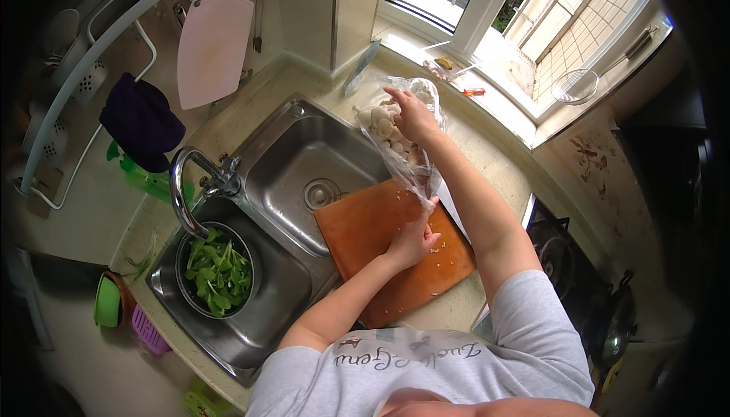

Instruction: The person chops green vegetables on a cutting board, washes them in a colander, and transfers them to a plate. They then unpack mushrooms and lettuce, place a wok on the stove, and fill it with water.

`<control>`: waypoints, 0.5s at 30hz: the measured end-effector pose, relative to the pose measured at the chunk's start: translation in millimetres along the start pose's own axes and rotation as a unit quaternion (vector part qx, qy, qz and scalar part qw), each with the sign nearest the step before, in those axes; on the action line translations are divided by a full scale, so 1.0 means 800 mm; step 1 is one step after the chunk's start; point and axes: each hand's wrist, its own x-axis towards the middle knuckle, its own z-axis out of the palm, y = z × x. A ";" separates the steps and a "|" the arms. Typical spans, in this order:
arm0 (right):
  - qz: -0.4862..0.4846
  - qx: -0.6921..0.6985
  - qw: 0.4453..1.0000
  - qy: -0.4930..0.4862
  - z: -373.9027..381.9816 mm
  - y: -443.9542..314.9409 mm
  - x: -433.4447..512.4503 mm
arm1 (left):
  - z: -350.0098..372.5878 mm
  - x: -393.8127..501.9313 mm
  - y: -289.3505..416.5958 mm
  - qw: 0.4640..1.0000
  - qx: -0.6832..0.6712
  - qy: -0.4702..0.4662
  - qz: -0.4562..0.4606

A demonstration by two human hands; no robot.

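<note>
A clear plastic bag holds several pale bulbs, garlic by their look, on the counter behind the sink and cutting board. Thumb and fingertips of my left hand pinch the gathered near end of the bag above the board. My right hand is over the far part of the bag, beside the bulbs. Its index finger is stretched out; the other fingers are hidden, so I cannot tell whether they grip anything. Under my left hand, the wooden cutting board bears small white bits and overlaps the sink's edge.
A double steel sink lies to the left, its faucet over a pot of leafy greens. A pink cutting board hangs on the wall. On the windowsill rests a strainer. To the right is a gas stove.
</note>
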 end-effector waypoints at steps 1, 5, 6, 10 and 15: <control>-0.025 -0.012 0.999 -0.020 0.000 0.000 0.007 | 0.000 0.001 -0.004 1.000 -0.010 0.003 0.006; -0.058 -0.096 0.989 -0.096 0.007 -0.008 0.020 | 0.002 0.004 -0.012 1.000 -0.028 0.008 0.013; -0.030 -0.110 0.987 -0.112 0.010 -0.011 0.018 | 0.002 0.004 -0.013 0.999 -0.029 0.005 0.012; -0.003 -0.167 0.980 -0.109 0.011 -0.013 0.010 | -0.001 0.002 -0.012 0.999 -0.038 -0.003 0.018; 0.019 -0.145 0.988 -0.044 0.009 0.007 0.004 | -0.005 0.001 -0.010 0.999 -0.044 -0.008 0.015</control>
